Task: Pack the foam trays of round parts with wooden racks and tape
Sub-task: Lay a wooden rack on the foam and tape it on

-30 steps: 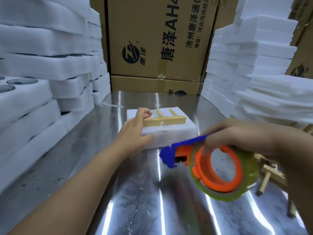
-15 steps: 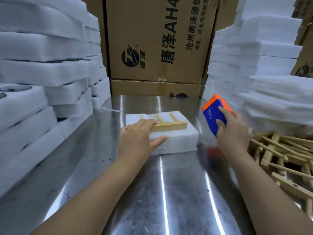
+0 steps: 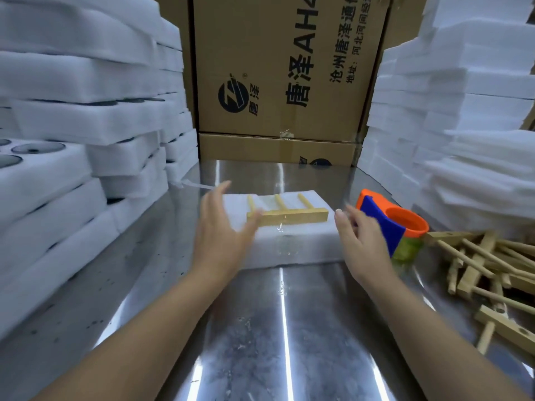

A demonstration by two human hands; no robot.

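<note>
A white foam tray (image 3: 295,244) lies on the steel table (image 3: 260,328) in the middle of the head view. On top of it rests a wooden rack (image 3: 289,217) with three pegs pointing away from me. My left hand (image 3: 223,230) is open at the tray's left end, fingers spread and blurred. My right hand (image 3: 362,241) is open at the tray's right end, holding nothing. Just right of that hand, the blue and orange tape dispenser (image 3: 396,227) stands on the table with its greenish roll.
Stacks of foam trays (image 3: 72,140) with round parts rise on the left. Plain foam stacks (image 3: 463,125) stand on the right. Several loose wooden racks (image 3: 492,270) lie at the right. Cardboard boxes (image 3: 283,68) close off the back.
My right hand has set the tape dispenser down on the table and let go. Both hands now sit open at the two ends of the tray; the left lifted off the rack.
</note>
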